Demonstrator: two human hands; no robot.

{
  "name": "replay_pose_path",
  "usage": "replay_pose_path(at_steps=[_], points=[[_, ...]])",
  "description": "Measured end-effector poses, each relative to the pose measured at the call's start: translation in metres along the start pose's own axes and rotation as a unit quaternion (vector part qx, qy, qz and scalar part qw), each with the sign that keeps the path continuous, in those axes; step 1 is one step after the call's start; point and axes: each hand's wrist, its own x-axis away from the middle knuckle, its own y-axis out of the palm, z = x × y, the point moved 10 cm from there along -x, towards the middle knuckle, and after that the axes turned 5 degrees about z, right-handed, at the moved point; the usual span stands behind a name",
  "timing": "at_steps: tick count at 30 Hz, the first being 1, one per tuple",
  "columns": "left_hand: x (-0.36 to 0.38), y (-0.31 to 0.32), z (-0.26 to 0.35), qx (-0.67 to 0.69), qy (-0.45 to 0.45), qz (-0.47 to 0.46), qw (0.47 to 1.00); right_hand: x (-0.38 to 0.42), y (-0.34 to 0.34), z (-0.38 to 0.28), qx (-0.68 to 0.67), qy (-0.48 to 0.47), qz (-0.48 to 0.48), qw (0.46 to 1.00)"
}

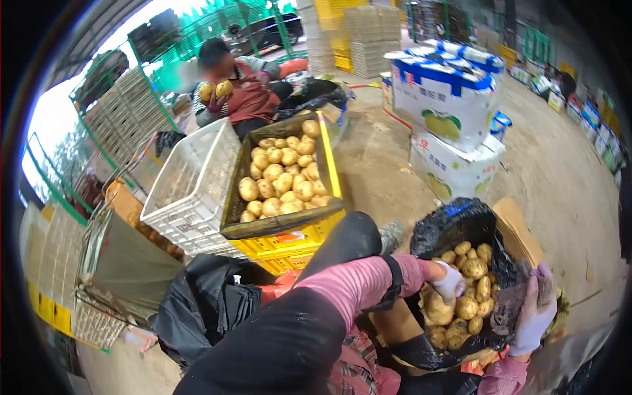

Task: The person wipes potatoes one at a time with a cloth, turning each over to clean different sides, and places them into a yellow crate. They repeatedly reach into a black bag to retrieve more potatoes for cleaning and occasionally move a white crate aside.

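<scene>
A cardboard box lined with a black plastic bag (pixel 447 224) stands at the lower right, with many potatoes (pixel 474 268) inside. My left hand (pixel 449 282), in a pale glove, reaches into it with its fingers closed round a large potato (pixel 438 308) at the box's left side. At the right side, my right hand (pixel 532 316), also gloved and dirty at the fingertips, is at the box's edge beside a dark crumpled cloth or piece of liner (pixel 510 304). Whether its fingers grip the edge is unclear.
A yellow crate (pixel 332 161) full of potatoes stands ahead beside a white crate (pixel 191 217). Behind them a co-worker (pixel 253 95) holds two potatoes. White cartons (pixel 444 99) are stacked at the upper right. A black bag (pixel 204 303) lies at the lower left.
</scene>
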Motion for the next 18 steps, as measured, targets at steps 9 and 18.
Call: replay_pose_path(at_steps=[9,18], points=[[0.226,-0.171,0.014,0.485,0.062,0.326,0.809,-0.025,0.001,0.036,0.001,0.004,0.014,1.0],[0.737,-0.207,-0.163,0.342,0.033,0.863,0.369,-0.011,0.031,0.014,0.041,-0.02,-0.025,0.999]])
